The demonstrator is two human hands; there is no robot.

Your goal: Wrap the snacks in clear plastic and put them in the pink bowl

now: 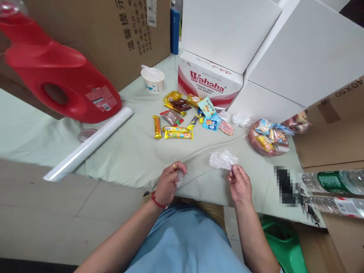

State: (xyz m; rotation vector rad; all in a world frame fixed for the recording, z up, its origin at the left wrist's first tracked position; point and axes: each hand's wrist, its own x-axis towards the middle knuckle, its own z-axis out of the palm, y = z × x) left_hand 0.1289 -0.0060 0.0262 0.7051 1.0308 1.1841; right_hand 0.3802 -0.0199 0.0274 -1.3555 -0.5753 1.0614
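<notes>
Between the thumb and fingertips of my right hand (240, 184) is pinched one end of a crumpled clear plastic bag (223, 159), which spreads to the left just above the cloth. My left hand (170, 181) is curled around a small piece of clear plastic (179, 178) near the table's front edge; its full shape is hidden by the fingers. Beyond both hands lies a loose group of wrapped snacks, with yellow snack bars (178, 135), a brown packet (172, 117) and a light blue packet (211, 123). More crumpled clear plastic (241, 120) rests to their right.
A round pink bowl (252, 142) of packets stands at right, near water bottles (331, 182) and keys (311, 213). A paper cup (153, 85), Wahaba carton (210, 81) and white boxes (273, 57) stand behind. At left are a white roll (91, 144) and red jug (82, 76).
</notes>
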